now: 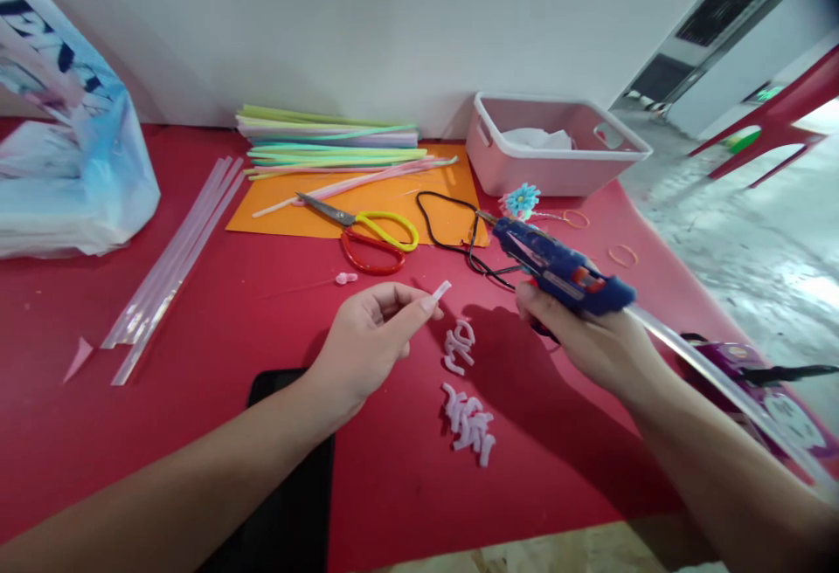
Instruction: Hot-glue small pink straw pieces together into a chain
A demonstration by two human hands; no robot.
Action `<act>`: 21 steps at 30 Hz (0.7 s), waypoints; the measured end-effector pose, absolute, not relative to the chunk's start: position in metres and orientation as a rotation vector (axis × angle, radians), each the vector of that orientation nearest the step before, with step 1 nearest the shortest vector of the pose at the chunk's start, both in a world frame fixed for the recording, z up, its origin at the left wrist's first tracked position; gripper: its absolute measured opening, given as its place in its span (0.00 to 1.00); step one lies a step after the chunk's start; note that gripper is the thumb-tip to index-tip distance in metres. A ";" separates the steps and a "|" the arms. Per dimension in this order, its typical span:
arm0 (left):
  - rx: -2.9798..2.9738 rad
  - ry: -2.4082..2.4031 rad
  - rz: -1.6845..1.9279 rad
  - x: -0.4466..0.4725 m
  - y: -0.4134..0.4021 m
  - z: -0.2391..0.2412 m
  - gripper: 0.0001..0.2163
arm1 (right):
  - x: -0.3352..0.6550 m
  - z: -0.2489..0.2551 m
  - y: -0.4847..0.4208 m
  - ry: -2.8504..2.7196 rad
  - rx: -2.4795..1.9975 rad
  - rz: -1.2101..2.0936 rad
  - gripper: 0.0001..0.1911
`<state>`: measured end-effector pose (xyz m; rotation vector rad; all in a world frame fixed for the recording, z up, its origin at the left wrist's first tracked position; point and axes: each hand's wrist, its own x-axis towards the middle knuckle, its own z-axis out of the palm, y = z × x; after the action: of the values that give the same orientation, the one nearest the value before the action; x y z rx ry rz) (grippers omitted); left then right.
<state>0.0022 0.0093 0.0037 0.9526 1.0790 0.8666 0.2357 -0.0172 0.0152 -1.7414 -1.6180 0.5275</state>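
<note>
My left hand [373, 337] pinches a short pale pink piece [441, 290] between thumb and fingertips, its end sticking out to the upper right. My right hand [583, 328] is wrapped round the handle of a blue glue gun [557, 267], whose nozzle points up and left. A long clear glue stick [714, 381] runs out of its back end along my forearm. Below and between my hands lie two little heaps of bent pale pink pieces, an upper heap [459, 346] and a lower heap [468, 420]. A thin stem with a pink tip [345, 278] lies beyond my left hand.
Scissors [367, 228] with red and yellow handles lie partly on orange card [288, 197], near coloured fuzzy stems [334, 141]. A black cord [429, 206] loops beside a blue flower [523, 200]. Around stand a pink basket [504, 167], glue sticks [176, 258], plastic bag [85, 162] and dark phone-like slab [294, 486].
</note>
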 end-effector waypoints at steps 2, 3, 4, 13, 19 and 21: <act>0.967 1.075 0.866 0.001 0.010 0.004 0.08 | 0.238 0.027 -0.005 -1.678 -1.801 0.508 0.23; 0.972 1.073 0.869 0.001 0.010 0.004 0.08 | 0.239 0.033 0.003 -1.727 -1.818 0.513 0.26; 0.977 1.070 0.872 0.000 0.010 0.004 0.09 | 0.239 0.039 0.011 -1.743 -1.832 0.519 0.28; 0.974 1.050 0.920 -0.003 0.010 0.002 0.12 | 0.224 0.057 0.076 -1.719 -2.111 0.751 0.28; 0.996 1.040 0.918 -0.004 0.009 0.002 0.11 | 0.218 0.059 0.086 -1.794 -2.135 0.802 0.27; 0.999 1.042 0.915 -0.004 0.009 0.003 0.11 | 0.217 0.063 0.091 -1.835 -2.138 0.807 0.26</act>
<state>-0.0043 0.0087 0.0029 0.9994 1.0424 0.9155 0.2170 0.0909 0.0634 -2.1382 -1.8352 0.8066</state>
